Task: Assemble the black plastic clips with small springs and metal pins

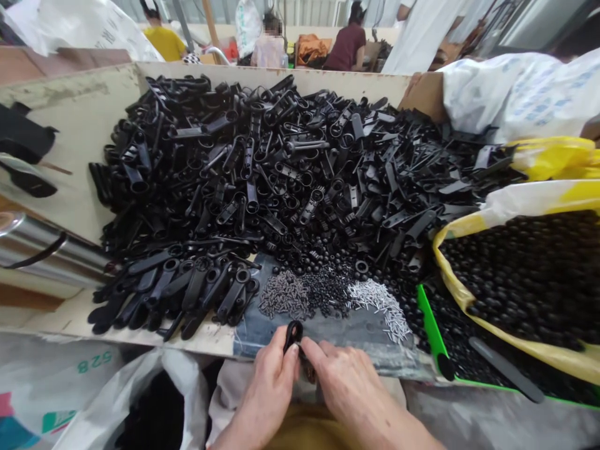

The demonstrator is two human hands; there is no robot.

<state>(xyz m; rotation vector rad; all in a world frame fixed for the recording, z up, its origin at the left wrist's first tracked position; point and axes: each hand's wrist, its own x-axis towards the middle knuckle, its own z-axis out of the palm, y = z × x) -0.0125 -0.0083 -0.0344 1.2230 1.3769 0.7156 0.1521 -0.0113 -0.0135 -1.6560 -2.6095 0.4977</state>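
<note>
Near the bench's front edge, my left hand (272,372) is closed around a black plastic handle piece (294,332), its ringed end pointing up and away from me. My right hand (340,369) is beside it, fingers bent and fingertips at the piece's near side. What those fingertips pinch is hidden. Just beyond my hands, small piles lie on a grey-blue mat (328,331): dull grey-brown pins (284,295), small black parts (327,292) and shiny silver pins (379,303). A row of black handles (187,287) lies to the left.
A large heap of black plastic parts (262,162) fills the walled bench. At right are a yellow-edged bag of black balls (539,275) and a green-edged tray (429,325). A steel flask (51,250) lies left; an open white sack (187,387) stands below. Several people are behind.
</note>
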